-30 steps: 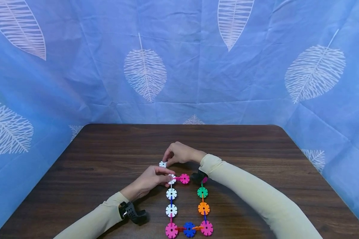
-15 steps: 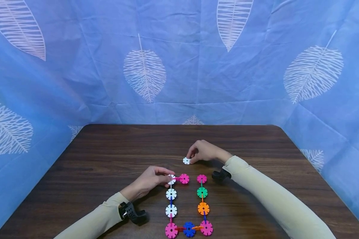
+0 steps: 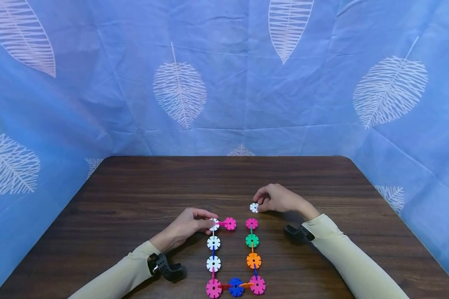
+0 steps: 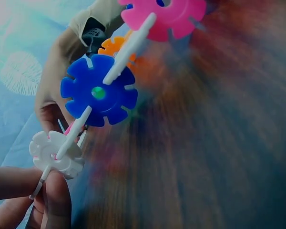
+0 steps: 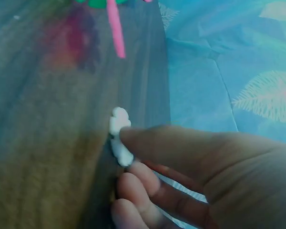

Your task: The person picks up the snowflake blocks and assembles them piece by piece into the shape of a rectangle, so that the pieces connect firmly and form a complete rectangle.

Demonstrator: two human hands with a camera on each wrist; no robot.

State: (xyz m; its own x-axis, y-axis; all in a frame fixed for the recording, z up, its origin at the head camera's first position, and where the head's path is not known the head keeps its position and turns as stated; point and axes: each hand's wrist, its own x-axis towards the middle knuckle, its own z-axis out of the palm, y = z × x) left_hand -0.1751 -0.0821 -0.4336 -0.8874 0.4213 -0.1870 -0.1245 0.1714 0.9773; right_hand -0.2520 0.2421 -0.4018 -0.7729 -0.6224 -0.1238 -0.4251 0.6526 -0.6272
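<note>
A chain of notched plastic discs lies on the table as a frame with a gap in its far side. My left hand (image 3: 185,228) pinches the white disc (image 3: 214,224) at the far left corner, which links to a pink disc (image 3: 230,224). In the left wrist view, thumb and fingers grip that disc's edge beside a blue disc (image 4: 99,90). Past the far end of the chain's right side, my right hand (image 3: 280,198) pinches a loose white disc (image 3: 254,207) between thumb and fingers. Just nearer than it lies the pink end disc (image 3: 252,224).
Down the right side run a green disc (image 3: 252,240) and an orange disc (image 3: 253,261). A blue disc (image 3: 236,287) sits between pink ones on the near side. The dark wooden table (image 3: 153,182) ends at a blue leaf-patterned cloth (image 3: 224,83).
My right hand has carried the loose white disc rightward, from beyond the left corner to beyond the pink end disc, uncovering that disc. My left hand keeps its grip in place.
</note>
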